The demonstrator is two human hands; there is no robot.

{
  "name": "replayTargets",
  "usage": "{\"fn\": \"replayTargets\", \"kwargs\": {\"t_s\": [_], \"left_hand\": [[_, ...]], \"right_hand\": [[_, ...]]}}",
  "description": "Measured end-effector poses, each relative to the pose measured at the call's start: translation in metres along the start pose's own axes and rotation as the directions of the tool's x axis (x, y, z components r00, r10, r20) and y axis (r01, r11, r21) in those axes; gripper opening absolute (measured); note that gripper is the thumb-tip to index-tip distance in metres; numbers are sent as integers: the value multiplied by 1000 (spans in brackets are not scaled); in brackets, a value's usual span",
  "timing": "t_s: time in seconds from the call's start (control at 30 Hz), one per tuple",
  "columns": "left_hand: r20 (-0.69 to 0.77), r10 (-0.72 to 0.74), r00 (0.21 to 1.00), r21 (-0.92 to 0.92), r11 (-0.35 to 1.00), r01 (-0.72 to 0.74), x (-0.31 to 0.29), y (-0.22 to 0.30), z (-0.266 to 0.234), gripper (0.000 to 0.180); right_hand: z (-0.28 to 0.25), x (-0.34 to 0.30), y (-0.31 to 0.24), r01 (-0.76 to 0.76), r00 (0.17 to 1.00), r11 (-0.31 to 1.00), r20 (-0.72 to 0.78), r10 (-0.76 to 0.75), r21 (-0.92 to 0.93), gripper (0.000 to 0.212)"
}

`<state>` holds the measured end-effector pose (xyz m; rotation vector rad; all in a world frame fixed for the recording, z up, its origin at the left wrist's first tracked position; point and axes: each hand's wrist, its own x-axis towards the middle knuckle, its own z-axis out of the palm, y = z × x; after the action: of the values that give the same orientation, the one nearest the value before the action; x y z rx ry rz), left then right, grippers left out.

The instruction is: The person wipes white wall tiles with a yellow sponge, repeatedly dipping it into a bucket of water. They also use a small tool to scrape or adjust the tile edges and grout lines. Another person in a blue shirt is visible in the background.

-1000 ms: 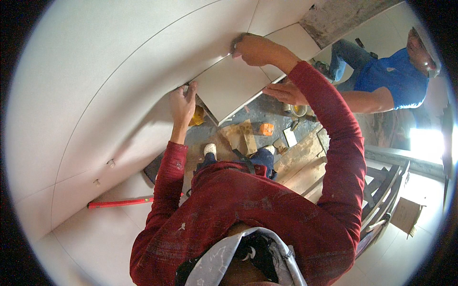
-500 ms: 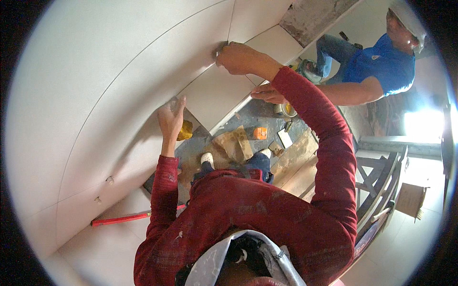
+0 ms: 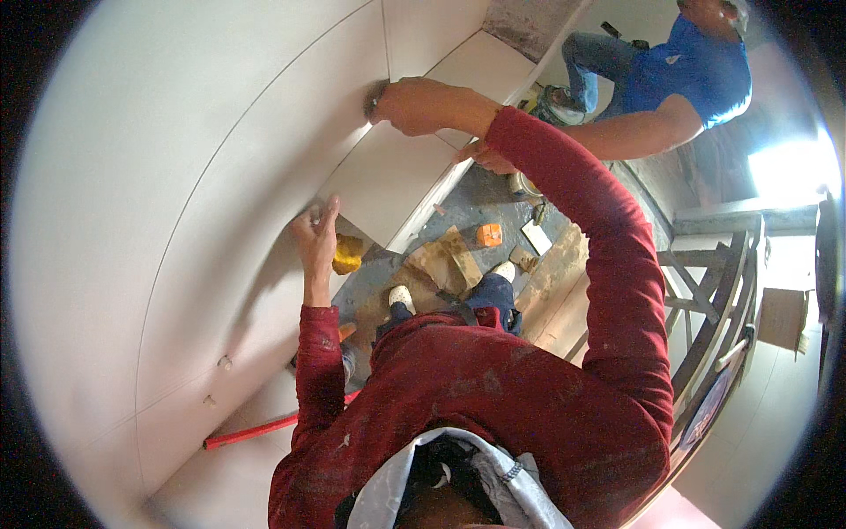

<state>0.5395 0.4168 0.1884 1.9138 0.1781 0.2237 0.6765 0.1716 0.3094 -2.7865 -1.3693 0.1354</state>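
Note:
My left hand (image 3: 315, 236) rests against the large cream wall tile (image 3: 238, 203), thumb stretched out and apart from the fingers, whose tips are partly hidden. A yellow sponge-like lump (image 3: 348, 253) is just beside its wrist. Farther up, my right hand (image 3: 423, 104) is closed, its fingertips against the wall near a tile joint; whatever it pinches is too dark and small to name. Between my hands lies a cream tile (image 3: 392, 181) forming a ledge along the wall. A co-worker's hand (image 3: 485, 157) touches the outer edge of that ledge, below my right forearm.
The co-worker in a blue shirt (image 3: 696, 70) crouches at the far right. On the floor are an orange box (image 3: 489, 234), a white rectangular piece (image 3: 536, 236), torn cardboard (image 3: 441, 260) and a bucket (image 3: 524, 183). A red bar (image 3: 256, 433) lies left; a wooden frame (image 3: 736, 300) stands right.
The view has shifted, so the scene sits somewhat differently in the picture. Both my hands stay at the wall in much the same places. The co-worker's hand remains at the ledge edge.

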Motion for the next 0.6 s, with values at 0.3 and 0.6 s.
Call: {"fn": "replayTargets", "kwargs": {"t_s": [0.3,0.6], "left_hand": [[22,29,999,19,999,-30,-1,1,-2,57],[63,-19,998,103,995,12,2,10,-7,56]], "right_hand": [[-7,1,-4,4,995,1000,95,-1,-31,38],[-1,2,-4,-2,994,1000,105,5,-29,42]]}}
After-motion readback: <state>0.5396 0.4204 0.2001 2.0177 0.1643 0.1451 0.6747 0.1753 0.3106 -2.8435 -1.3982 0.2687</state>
